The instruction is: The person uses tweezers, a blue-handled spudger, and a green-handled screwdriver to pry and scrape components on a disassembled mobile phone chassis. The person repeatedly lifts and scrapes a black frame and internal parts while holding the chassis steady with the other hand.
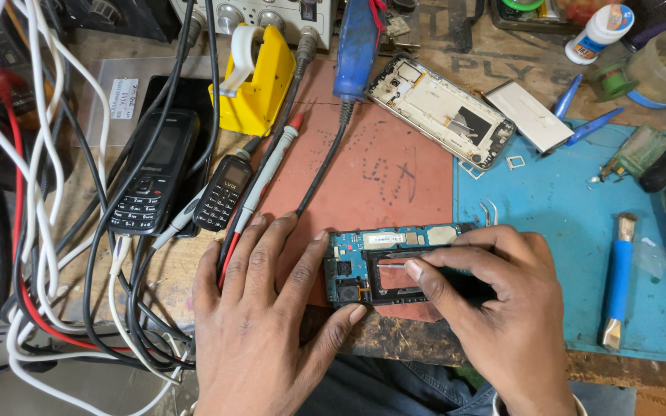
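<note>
A blue phone circuit board point(364, 258) with a black frame lies on a reddish mat point(379, 166) at the bench's front edge. My left hand point(267, 323) lies flat beside it, thumb and forefinger pressing the board's left end. Over the board's right half my right hand point(495, 308) pinches a thin dark tool point(472, 286), whose metal tip touches the middle of the board.
An opened phone body point(442, 110) and a white panel point(529, 115) lie behind. Two black keypad phones point(152, 173) and tangled cables point(36, 231) fill the left. A yellow holder point(260, 81), a blue-handled brush point(618, 281) on the blue mat point(572, 223), tweezers and bottles are around.
</note>
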A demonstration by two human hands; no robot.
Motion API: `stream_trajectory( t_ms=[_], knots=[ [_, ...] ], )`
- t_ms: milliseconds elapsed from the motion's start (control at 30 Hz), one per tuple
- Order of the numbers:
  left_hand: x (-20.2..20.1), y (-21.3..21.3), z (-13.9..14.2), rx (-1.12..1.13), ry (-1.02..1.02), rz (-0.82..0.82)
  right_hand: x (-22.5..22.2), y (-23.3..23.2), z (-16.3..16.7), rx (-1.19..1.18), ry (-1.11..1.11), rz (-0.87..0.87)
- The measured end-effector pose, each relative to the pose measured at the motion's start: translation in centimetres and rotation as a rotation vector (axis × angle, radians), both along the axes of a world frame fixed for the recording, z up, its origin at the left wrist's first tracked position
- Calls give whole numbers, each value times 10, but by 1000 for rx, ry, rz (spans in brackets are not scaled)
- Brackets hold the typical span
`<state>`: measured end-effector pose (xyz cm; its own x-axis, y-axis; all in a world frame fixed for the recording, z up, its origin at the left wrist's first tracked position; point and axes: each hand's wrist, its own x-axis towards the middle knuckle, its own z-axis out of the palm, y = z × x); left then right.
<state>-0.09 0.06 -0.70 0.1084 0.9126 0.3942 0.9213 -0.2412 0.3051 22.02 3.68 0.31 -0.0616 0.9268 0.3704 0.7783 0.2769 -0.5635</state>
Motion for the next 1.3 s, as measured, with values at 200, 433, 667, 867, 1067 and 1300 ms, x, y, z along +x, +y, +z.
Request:
stream_trajectory(
  t_ms=[200,433,667,867,1067,1300],
  knots=[
    [0,0,0,15,3,-10,5,-1,0,-70,-11,39],
    [1,0,-1,4,-2,4,5,-3,-2,-17,20,67],
    [0,0,0,2,0,0,0,0,2,1,-10,27],
    [3,0,1,4,-15,1,1,1,2,-1,28,82],
    [2,1,4,6,-37,-8,6,1,-3,26,40,115],
    [3,2,6,24,-78,-22,13,3,-4,-16,71,164]
  ],
)
